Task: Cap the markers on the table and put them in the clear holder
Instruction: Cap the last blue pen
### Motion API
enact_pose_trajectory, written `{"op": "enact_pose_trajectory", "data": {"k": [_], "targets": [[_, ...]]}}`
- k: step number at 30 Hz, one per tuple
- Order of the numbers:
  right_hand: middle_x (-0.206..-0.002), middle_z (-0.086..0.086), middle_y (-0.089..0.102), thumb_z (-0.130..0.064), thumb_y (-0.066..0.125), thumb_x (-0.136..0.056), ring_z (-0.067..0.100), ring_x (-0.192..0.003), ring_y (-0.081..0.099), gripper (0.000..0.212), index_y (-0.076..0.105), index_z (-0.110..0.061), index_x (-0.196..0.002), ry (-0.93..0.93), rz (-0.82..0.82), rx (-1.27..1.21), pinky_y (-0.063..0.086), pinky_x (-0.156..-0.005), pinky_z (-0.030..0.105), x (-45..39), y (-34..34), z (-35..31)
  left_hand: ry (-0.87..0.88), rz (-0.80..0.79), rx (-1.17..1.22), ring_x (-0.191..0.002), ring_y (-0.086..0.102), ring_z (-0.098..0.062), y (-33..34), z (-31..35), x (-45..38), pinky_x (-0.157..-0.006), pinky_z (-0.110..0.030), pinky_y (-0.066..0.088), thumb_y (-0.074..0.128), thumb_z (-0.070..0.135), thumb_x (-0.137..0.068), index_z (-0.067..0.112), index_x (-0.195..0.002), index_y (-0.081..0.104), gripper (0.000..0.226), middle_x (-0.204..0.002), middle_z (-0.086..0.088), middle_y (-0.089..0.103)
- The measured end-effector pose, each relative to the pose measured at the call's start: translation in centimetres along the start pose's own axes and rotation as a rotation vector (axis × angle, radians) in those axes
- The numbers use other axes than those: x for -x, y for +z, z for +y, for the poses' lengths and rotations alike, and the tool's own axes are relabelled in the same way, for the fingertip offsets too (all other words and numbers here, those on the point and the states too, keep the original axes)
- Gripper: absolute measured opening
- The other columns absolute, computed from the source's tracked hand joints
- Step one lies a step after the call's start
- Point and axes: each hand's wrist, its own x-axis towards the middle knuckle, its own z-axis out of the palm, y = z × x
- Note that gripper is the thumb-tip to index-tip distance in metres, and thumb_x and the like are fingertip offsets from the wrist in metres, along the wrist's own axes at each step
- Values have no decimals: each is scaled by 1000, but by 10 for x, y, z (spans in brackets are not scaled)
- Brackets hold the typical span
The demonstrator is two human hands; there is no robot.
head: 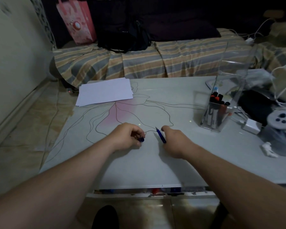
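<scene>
over pale table (172,162), left hand (127,138) pinches blue cap (141,139), right hand (173,141) grips uncapped marker (160,136); no legible writing.

Your left hand (128,137) and right hand (172,141) lie low, close together, forearms converging; the fingers of each curl in a pinching grip.

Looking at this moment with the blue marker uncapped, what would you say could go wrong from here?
1. The right hand holds the blue marker with its bare tip just above the table; it might mark the surface.
2. The left hand pinches the small blue cap; it may slip while being pushed on.
3. The clear holder looks crowded with markers, so inserting another could tip it.
</scene>
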Motion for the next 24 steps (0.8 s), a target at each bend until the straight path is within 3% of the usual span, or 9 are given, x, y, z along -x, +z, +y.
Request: {"op": "enact_pose_trajectory", "data": {"k": [3,7,10,13,17,20,24], "targets": [[-114,12,61,-6,49,-87,31,-100,58,35,55,-15,-120,-15,-13,45,52,-87,41,1,-2,2,0,7,-4,-71,68,2,0,-1,-1,-71,-12,51,87,0,-69,27,-85,77,33,-83,7,78],[-112,10,55,-7,48,-91,31,-102,56,34,56,-17,-122,-93,30,60,49,-87,40,2,-6,5,-7,24,-35,-75,69,3,-1,-4,-1,-72,-10,49,86,9,-73,33,-86,74,30,-87,13,76],[-103,4,60,-30,49,-102,27,-99,57,19,61,-25,-116,-179,120,87,51,-82,40,4,-12,3,27,36,-53,-89,70,-2,0,-4,-2,-79,-14,51,82,14,-79,33,-93,73,25,-94,14,75],[-98,-1,65,-45,48,-100,25,-94,59,24,66,-33,-111,-214,181,154,53,-74,37,9,-16,-3,45,21,-28,-92,68,3,1,-4,-2,-79,-10,47,76,9,-85,28,-101,75,26,-99,13,75],[-99,0,67,-48,49,-99,26,-96,60,27,68,-32,-111,-227,190,209,50,-69,35,10,-16,-8,65,1,-50,-97,68,-2,1,-1,-3,-86,-15,49,73,8,-88,27,-108,76,28,-102,12,76],[-99,0,66,-48,49,-99,27,-95,61,27,68,-32,-111,-208,198,211,45,-65,33,8,-16,-7,75,-4,-52,-93,67,3,1,3,-2,-82,-12,48,71,9,-89,31,-108,76,29,-101,13,76],[-98,0,66,-47,50,-98,27,-94,62,25,67,-36,-113,-210,216,202,47,-65,33,9,-17,-5,118,-12,-97,-92,65,4,3,13,-1,-86,-20,50,71,13,-89,36,-112,76,33,-98,19,73]]}}
